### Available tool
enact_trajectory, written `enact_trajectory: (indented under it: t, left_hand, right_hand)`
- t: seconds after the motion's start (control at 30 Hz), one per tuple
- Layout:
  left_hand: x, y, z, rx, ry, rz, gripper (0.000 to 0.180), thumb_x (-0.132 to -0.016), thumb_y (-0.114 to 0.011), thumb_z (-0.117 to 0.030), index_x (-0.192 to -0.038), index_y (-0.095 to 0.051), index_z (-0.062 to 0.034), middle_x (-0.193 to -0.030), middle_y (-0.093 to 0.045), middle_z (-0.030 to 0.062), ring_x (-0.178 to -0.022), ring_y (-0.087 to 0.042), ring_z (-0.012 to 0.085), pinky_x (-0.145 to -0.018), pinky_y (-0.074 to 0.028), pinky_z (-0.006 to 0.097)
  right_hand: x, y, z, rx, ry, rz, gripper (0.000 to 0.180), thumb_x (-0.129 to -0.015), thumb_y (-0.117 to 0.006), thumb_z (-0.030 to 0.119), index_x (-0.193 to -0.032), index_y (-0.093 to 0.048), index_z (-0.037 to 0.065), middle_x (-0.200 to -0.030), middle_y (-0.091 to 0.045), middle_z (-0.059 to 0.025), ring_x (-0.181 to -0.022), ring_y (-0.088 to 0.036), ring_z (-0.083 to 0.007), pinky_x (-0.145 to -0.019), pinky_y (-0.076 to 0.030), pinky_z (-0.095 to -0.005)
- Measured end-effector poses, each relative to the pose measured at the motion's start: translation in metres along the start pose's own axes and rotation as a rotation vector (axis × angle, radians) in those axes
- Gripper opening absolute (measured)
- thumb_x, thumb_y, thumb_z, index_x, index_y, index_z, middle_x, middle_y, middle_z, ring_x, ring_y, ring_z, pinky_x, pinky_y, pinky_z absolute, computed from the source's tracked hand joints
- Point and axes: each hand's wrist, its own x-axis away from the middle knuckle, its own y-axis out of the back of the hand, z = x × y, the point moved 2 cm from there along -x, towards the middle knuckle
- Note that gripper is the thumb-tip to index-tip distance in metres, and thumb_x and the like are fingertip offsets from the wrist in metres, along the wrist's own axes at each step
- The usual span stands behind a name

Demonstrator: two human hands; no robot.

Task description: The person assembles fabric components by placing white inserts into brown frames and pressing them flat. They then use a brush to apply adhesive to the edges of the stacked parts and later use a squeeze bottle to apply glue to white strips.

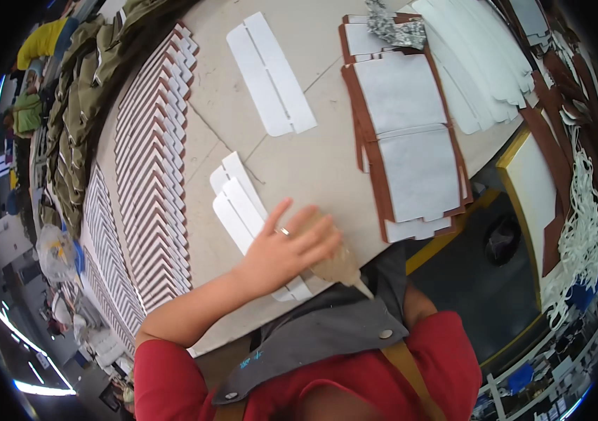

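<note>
My left hand (290, 245), with a ring on one finger, lies over a beige, translucent squeeze bottle (335, 269) and grips it. The bottle's narrow nozzle points down and right toward my grey apron (313, 330). Under my left wrist and just left of the bottle, white notched strips (237, 210) overlap on the table, partly covered by my hand. My right forearm shows only near the elbow, beside the apron; the hand is hidden.
Rows of overlapping white-and-brown pieces (151, 161) cover the table's left. A white slotted panel (271, 74) lies farther back. On the right are banded brown-and-white panels (415, 154), a crumpled silvery piece (404, 31), white sheets (471, 56) and hanging white cords (583, 210).
</note>
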Motion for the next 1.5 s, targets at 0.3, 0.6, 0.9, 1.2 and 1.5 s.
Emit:
enact_trajectory:
  t: [0.3,0.6,0.9,1.2,1.5]
  left_hand:
    - [-0.026,0.016,0.021,0.347,0.6,-0.522,0.066,-0.057,-0.079,-0.013,-0.115,-0.048,-0.008,-0.111,-0.051,0.013,-0.102,-0.047,0.0328,-0.089,-0.037,0.041]
    - [-0.021,-0.017,-0.013,0.611,0.69,-0.779,0.057,-0.066,-0.076,-0.014,-0.114,-0.047,-0.0036,-0.103,-0.053,0.0099,-0.1,-0.051,0.0246,-0.086,-0.041,0.034]
    - [-0.009,-0.013,-0.025,0.926,0.726,-0.852,0.05,-0.075,-0.071,-0.019,-0.113,-0.046,0.0005,-0.101,-0.058,0.0112,-0.093,-0.057,0.0184,-0.081,-0.046,0.029]
    - [-0.035,-0.035,-0.006,0.981,0.694,-0.802,0.05,-0.074,-0.073,-0.021,-0.112,-0.047,-0.0005,-0.102,-0.059,0.0126,-0.094,-0.057,0.0212,-0.082,-0.045,0.032]
    - [-0.034,-0.033,0.007,0.99,0.677,-0.812,0.055,-0.073,-0.072,-0.018,-0.118,-0.045,-0.0013,-0.106,-0.056,0.0118,-0.099,-0.054,0.0206,-0.086,-0.043,0.032]
  right_hand:
    - [-0.052,0.089,0.001,-0.081,0.112,-0.059,0.03,-0.093,-0.044,0.026,-0.11,-0.055,0.004,-0.104,-0.058,-0.0085,-0.096,-0.055,-0.0155,-0.083,-0.044,-0.0316]
    - [-0.038,0.176,-0.052,-0.386,0.315,-0.236,0.03,-0.093,-0.045,0.026,-0.105,-0.059,0.003,-0.097,-0.061,-0.0085,-0.091,-0.057,-0.0141,-0.08,-0.046,-0.0296]
    - [0.138,0.282,0.128,-0.426,1.082,-0.248,0.021,-0.092,-0.049,0.016,-0.095,-0.06,-0.002,-0.075,-0.059,-0.0043,-0.064,-0.056,-0.009,-0.062,-0.046,-0.0217]
    - [0.165,0.28,0.242,-0.171,1.247,-0.275,0.019,-0.088,-0.053,0.015,-0.096,-0.062,0.0,-0.088,-0.061,-0.0073,-0.075,-0.058,-0.0121,-0.067,-0.047,-0.0252]
    - [0.086,0.263,0.369,0.269,1.583,-0.904,0.028,-0.076,-0.061,0.016,-0.103,-0.061,0.008,-0.102,-0.06,-0.0124,-0.098,-0.054,-0.0259,-0.087,-0.041,-0.0393]
